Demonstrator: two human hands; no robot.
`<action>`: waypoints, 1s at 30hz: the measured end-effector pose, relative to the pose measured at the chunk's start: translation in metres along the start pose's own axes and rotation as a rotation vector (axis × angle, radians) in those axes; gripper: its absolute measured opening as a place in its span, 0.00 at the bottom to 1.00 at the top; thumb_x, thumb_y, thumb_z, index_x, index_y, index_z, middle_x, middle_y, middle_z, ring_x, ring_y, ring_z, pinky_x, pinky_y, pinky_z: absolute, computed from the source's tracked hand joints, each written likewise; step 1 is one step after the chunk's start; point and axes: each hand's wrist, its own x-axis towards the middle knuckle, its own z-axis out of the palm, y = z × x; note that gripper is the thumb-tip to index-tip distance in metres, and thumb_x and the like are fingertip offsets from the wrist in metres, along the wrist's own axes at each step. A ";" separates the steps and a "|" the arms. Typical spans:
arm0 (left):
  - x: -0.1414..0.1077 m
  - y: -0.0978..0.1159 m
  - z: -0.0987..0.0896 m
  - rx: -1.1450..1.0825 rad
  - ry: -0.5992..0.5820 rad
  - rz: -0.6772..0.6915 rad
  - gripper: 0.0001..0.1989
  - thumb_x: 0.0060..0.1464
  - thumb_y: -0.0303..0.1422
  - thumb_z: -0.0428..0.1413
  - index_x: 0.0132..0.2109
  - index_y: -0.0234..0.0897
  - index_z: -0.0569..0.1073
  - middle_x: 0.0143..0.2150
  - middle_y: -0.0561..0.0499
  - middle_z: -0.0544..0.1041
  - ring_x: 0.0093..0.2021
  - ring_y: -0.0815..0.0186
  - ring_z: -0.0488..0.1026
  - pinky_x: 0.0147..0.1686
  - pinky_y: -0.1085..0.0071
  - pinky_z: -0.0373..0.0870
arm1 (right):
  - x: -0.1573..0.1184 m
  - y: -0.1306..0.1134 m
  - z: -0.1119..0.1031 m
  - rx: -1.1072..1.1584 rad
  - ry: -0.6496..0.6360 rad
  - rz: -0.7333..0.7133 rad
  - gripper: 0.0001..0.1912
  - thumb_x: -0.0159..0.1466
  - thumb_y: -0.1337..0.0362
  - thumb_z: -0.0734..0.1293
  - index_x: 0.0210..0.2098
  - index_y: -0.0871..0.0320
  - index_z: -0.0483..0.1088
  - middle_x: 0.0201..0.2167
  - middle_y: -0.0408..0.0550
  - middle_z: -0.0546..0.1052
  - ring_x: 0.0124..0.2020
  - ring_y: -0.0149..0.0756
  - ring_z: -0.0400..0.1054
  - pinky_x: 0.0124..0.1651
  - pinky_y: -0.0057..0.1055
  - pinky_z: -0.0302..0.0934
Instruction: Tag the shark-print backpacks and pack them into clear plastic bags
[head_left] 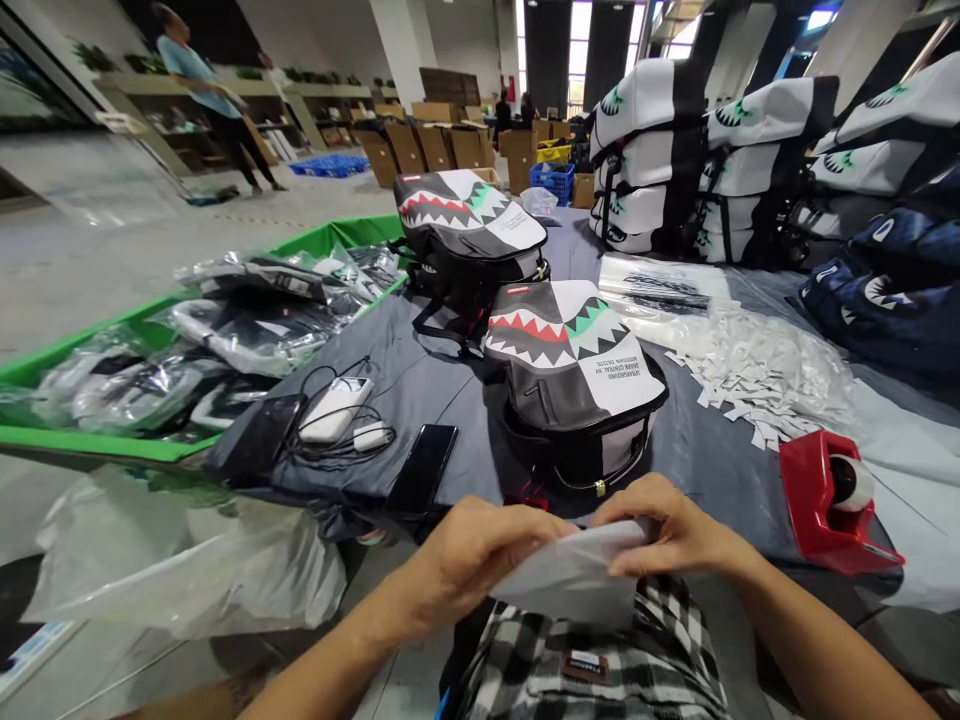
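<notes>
Between my two hands hangs a thin, whitish translucent sheet or bag [574, 578], just above the checked cloth at my lap. My left hand [469, 550] has its fingers closed on the sheet's left edge. Thumb and fingers of my right hand [656, 525] pinch its upper right corner. Just beyond them on the grey-covered table lies a shark-mouth backpack [570, 360], black, white, red and green. Behind it sits a second similar backpack [472, 220].
A red tape dispenser [829, 505] stands at the right edge, near scattered white tags [750, 390] and clear bags [660, 285]. Left are a phone [424, 465], a white power bank [335, 408] and a green bin [165, 445] of wrapped bags. Stacked backpacks [637, 160] rise behind.
</notes>
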 end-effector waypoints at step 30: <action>0.046 -0.038 0.026 0.972 0.233 0.138 0.11 0.66 0.25 0.46 0.43 0.36 0.73 0.36 0.49 0.73 0.34 0.66 0.69 0.34 0.71 0.66 | 0.074 0.073 -0.105 -0.866 0.393 -0.072 0.09 0.68 0.61 0.64 0.38 0.55 0.76 0.32 0.49 0.77 0.35 0.38 0.71 0.40 0.33 0.64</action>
